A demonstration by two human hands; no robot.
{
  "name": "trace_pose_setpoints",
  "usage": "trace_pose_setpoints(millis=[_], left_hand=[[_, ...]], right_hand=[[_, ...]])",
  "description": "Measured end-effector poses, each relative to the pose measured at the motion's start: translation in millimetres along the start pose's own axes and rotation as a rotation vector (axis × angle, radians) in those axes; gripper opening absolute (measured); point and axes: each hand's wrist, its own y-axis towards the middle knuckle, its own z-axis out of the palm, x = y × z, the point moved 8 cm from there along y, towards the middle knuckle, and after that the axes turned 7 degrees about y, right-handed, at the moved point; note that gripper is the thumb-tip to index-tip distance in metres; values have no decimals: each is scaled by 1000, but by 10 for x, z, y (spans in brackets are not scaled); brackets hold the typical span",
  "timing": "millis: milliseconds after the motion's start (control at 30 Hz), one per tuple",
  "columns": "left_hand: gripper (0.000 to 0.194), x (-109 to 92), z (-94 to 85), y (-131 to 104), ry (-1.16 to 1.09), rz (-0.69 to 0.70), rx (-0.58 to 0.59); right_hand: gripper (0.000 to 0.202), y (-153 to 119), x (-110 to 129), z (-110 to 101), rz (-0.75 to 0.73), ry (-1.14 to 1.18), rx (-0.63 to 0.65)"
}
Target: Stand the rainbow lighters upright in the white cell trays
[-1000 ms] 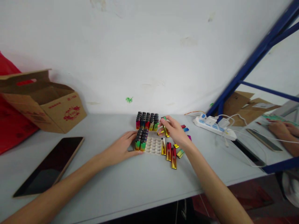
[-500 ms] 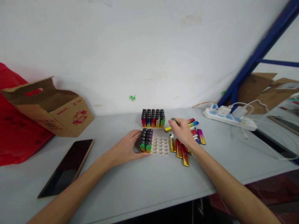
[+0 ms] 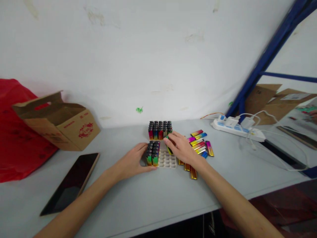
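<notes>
Lighters (image 3: 152, 153) stand upright in the left part of a white tray (image 3: 168, 159) on the grey tabletop (image 3: 153, 195), black caps up, filling the columns nearest the left hand; the rest of the tray shows bare round pockets. The left hand (image 3: 132, 162) rests against the tray's left side, its fingers (image 3: 143, 147) curled loosely round the standing block and touching it, with nothing lifted. The right hand (image 3: 182, 148) hovers over the tray's far right corner, its fingers (image 3: 170, 141) pinched on a single green-tipped lighter (image 3: 169, 148) held nearly upright just above the bare pockets; how tightly they close I cannot tell.

Just behind the tray stands a second, full block of lighters (image 3: 160, 129), caps up. To the right of the hand, loose lighters (image 3: 200, 143) in rainbow and gold finishes lie flat in a heap, and a few more red-and-gold lighters (image 3: 190, 170) lie under the wrist, beside the tray.

Farther out, a dark tablet (image 3: 71, 181) lies flat at the left, with an open cardboard box (image 3: 59, 120) behind it and a red bag (image 3: 13, 132) against the wall. At the right a white power strip (image 3: 235, 129) with plugged-in cables sits near a blue metal frame (image 3: 267, 56).
</notes>
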Motion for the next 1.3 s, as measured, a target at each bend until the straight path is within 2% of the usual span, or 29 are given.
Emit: trace_pose_setpoints(millis=[200, 333, 467, 633, 733, 867, 967, 1033, 1167, 1300], left_hand=[[78, 24, 22, 3, -2, 17, -17], [80, 63, 28, 3, -3, 4, -24], [80, 65, 20, 4, -9, 0, -30], [79, 52, 6, 13, -16, 7, -26], [81, 83, 7, 17, -5, -3, -21], [80, 125, 9, 25, 0, -5, -10], [79, 139, 7, 40, 2, -7, -2], [81, 141, 5, 52, 8, -12, -1], [85, 136, 7, 67, 33, -21, -5], [83, 142, 18, 57, 39, -15, 3]], right_hand=[[43, 24, -56, 119, 90, -118, 37], [33, 60, -53, 185, 70, -158, 115], [25, 65, -22, 162, 18, -169, 161], [19, 27, -19, 198, 52, -255, 238], [19, 27, 43, 234, 16, -315, 259], [26, 16, 52, 180, 9, -271, 249], [27, -2, -16, 41, 71, -226, 200], [33, 0, -97, -129, 152, -268, 114], [36, -55, -377, -611, 438, -449, -109], [41, -257, -693, -1031, 705, -595, -242]])
